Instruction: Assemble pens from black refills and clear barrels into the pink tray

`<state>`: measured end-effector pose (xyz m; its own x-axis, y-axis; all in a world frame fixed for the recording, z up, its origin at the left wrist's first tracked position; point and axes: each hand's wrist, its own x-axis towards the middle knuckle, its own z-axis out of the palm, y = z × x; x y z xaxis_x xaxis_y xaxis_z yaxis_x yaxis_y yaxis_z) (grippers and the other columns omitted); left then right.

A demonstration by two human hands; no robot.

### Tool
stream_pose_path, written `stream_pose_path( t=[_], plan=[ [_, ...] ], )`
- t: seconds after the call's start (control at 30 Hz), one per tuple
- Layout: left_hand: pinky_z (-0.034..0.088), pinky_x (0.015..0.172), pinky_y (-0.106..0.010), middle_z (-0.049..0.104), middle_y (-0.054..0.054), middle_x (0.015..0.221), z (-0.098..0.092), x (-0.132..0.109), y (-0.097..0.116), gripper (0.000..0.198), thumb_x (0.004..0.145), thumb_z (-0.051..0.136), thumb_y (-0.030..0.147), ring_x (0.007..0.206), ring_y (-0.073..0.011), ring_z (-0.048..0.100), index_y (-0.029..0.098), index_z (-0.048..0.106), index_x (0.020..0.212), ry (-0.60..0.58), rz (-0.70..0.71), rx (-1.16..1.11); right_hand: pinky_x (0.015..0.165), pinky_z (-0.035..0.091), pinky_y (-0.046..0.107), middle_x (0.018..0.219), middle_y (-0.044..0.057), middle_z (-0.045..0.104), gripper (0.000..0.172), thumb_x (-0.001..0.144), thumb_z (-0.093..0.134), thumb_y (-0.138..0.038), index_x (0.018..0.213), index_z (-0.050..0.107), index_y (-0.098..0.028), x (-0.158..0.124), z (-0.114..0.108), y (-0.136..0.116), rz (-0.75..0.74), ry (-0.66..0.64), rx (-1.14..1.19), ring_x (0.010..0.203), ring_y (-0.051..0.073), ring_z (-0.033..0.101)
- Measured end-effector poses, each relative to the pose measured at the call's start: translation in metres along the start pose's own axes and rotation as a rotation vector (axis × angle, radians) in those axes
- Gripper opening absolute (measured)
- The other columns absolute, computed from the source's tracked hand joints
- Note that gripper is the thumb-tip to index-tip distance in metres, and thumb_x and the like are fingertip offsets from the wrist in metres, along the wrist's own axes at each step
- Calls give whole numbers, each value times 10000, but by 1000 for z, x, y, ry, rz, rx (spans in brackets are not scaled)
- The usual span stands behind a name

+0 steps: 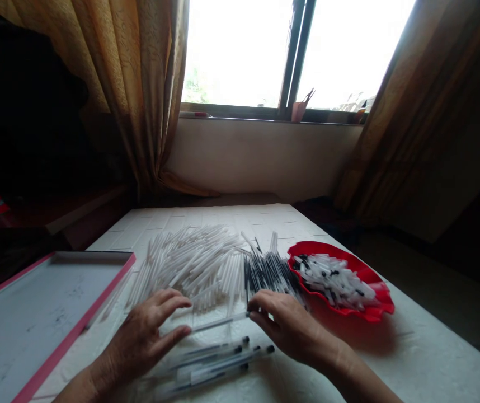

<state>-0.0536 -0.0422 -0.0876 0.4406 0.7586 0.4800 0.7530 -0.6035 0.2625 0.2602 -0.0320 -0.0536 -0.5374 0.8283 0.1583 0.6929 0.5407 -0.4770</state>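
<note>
Between the right grip [284, 320] and left grip [141, 330], a slim clear tube [219, 323] sits, pinched at one end by the right, the left parted near the other; light, level fingers should serve best; right of the grips, a red dish [368, 273] holds white and black pieces [332, 278]; leftward lies a pink-rimmed tray [72, 274].

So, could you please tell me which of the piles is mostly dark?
The thin sticks between the whitish tubes and red dish; the other piles are mostly whitish.

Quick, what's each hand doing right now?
Left hand: open, thumb at one end of a clear tube.
Right hand: closed, holding the tube's other end.
</note>
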Motion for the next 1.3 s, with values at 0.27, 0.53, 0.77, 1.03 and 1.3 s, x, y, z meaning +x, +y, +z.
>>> stream_pose_path(
  t=[0.27,0.53,0.77,1.03,1.3],
  plan=[
    [572,742,-258,762,-21,921,19,-6,10,214,1014,498,421,832,-186,744,255,625,1060,125,110,-42,583,447,251,696,13,635,206,889,556,-323,835,686,-171,-1,7,6,153,169,485,648,154,574],
    [490,593,-222,656,-2,700,2,4,26,310,1026,445,361,638,-154,654,214,641,836,-18,49,-148,584,476,254,700,20,637,204,844,604,-361,835,694,-178,-4,14,3,159,264,619,644,157,580],
    [489,585,-198,673,18,699,6,1,24,450,1034,333,505,606,-136,655,237,647,856,-96,-52,-210,617,490,275,728,31,646,181,848,589,-339,868,674,-180,-4,20,5,158,319,616,665,170,595],
    [510,581,-156,712,37,806,13,-1,20,206,981,544,462,575,-106,638,273,620,1012,182,-85,-223,604,476,276,725,36,642,197,848,569,-346,850,662,-172,-2,23,4,179,325,658,646,165,593],
    [506,528,-155,732,45,783,22,-5,17,364,928,550,598,492,-103,611,290,632,1104,190,-155,-205,612,485,286,755,48,665,194,833,579,-342,869,666,-172,-2,27,6,197,381,730,656,174,606]
  ],
)
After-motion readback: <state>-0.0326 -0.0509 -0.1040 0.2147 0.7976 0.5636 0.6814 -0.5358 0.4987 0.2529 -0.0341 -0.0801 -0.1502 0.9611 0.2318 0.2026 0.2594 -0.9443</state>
